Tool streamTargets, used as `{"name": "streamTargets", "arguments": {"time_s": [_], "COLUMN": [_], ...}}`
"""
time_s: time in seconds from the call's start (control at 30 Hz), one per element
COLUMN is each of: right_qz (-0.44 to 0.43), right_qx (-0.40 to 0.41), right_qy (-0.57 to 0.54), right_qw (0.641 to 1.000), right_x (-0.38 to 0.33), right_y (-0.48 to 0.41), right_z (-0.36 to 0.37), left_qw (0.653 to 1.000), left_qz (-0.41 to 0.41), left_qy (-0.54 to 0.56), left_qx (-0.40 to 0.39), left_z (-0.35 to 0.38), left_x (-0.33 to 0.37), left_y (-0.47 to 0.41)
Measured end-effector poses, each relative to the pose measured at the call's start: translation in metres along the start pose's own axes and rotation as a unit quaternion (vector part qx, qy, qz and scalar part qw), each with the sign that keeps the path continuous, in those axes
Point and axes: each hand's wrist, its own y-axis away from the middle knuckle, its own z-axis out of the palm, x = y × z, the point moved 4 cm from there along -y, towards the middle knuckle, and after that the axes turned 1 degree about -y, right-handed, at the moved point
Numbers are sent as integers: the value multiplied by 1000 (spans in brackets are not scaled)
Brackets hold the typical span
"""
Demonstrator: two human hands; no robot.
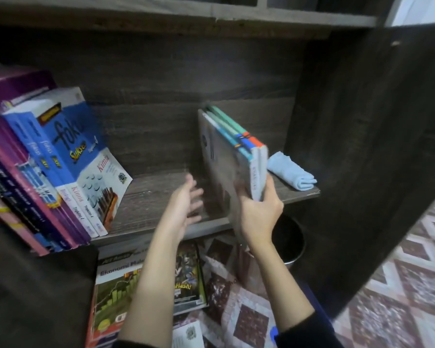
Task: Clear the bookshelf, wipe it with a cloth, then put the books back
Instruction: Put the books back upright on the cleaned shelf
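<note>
Restocking looks underway: a row of books (60,159) leans at the left of the shelf (148,197), and the blue cloth (290,174) lies folded at its right. The right hand (258,212) grasps thin books (232,151) upright mid-shelf; the left hand (183,204) hovers beside, fingers released. Other books (116,285) wait on the floor (399,285).

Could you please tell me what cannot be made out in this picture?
Head view:
Held books: titles lost to motion blur; the right hand covers their lower corner.
Left hand: fingertips blurred.
Floor books: partly hidden behind the left forearm.
Leaning books: row cut by the left edge.
</note>
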Motion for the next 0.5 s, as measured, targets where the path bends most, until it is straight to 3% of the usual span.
{"name": "streamTargets", "arguments": {"time_s": [0.07,0.17,0.27,0.33,0.5], "right_qz": [70,173,279,328,433], "right_qx": [6,22,26,35,95], "right_qy": [-92,-236,-357,-400,-420], "right_qw": [993,956,891,855,792], "right_x": [1,8,15,21,50], "right_y": [-7,-13,-10,-6,8], "right_z": [-5,-6,-1,2,9], "left_qw": [999,996,991,992,996], "left_qz": [-43,-73,-75,-64,-9], "left_qy": [-19,-33,83,100,13], "left_qx": [9,-41,-70,-34,86], "left_z": [-1,10,24,24,15], "left_x": [-20,-38,-43,-44,-42], "left_y": [-7,-10,-11,-15,-24]}}
